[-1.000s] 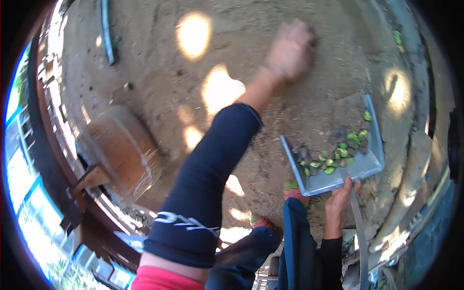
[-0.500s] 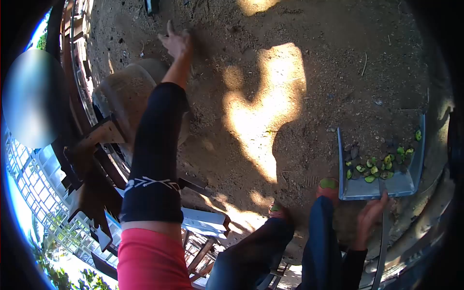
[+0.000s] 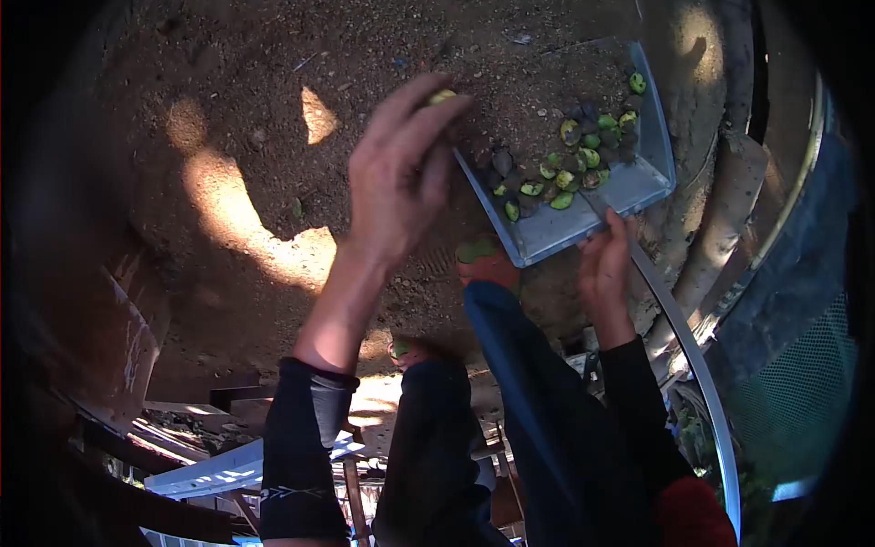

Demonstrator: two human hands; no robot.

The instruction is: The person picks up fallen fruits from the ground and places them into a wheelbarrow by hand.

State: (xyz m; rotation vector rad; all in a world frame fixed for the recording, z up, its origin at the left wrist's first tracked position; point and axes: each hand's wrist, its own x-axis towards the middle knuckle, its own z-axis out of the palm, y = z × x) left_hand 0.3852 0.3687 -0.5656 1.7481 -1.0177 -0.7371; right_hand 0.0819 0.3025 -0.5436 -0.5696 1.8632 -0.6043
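Observation:
A grey metal dustpan point(image 3: 643, 182) rests on the dirt at the upper right, holding several small green fruits or husks point(image 3: 561, 201), some with dark patches, and brown leafy bits. At its rear edge my right hand point(image 3: 608, 273) is closed, near where the long flat handle point(image 3: 688, 351) runs back; the fingers seem to grip there. My left hand point(image 3: 401, 169) is raised just left of the dustpan. Its fingers are closed on a small yellow-green fruit point(image 3: 442, 96), mostly hidden behind them.
Bare sandy ground point(image 3: 228, 64) with sunlit patches spreads ahead. My feet in reddish footwear point(image 3: 488, 264) stand close behind the dustpan. Logs point(image 3: 729, 201) and green netting point(image 3: 802, 383) line the right side. A brown slab-like object point(image 3: 109, 337) is at the left.
My left hand has come back from the far left ground toward the dustpan, now with a small fruit in its fingers. The view has turned right; my right hand stays at the dustpan.

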